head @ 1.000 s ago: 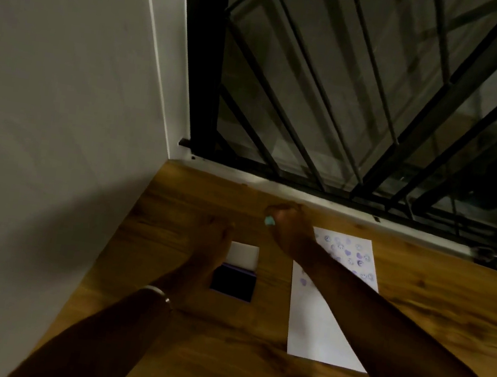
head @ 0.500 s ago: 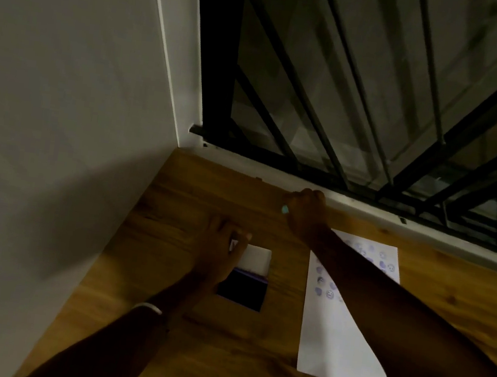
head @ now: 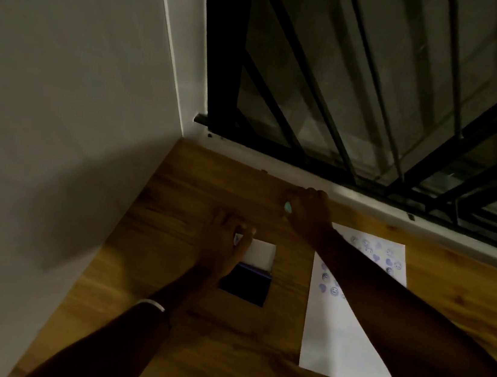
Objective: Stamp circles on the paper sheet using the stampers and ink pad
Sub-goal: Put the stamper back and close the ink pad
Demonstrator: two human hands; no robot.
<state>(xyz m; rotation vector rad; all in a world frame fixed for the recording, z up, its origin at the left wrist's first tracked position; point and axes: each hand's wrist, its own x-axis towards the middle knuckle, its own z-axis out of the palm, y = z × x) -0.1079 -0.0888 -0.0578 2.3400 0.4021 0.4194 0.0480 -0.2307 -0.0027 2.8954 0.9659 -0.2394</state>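
Note:
A white paper sheet lies on the wooden floor at the right, with several purple stamped marks near its far end. Left of it an ink pad lies open, its white lid folded back. My left hand rests on the left edge of the ink pad, fingers on the lid. My right hand is closed around a small teal stamper, held above the floor beyond the pad and left of the paper's far corner. My right forearm covers part of the paper.
A grey wall rises close on the left. A black metal window grille stands behind a white sill just past my right hand. Wooden floor stretches toward me.
The view has shifted, so everything sits further right in frame. My right hand with the stamper has moved farther from the ink pad toward the sill. My left hand stays on the pad.

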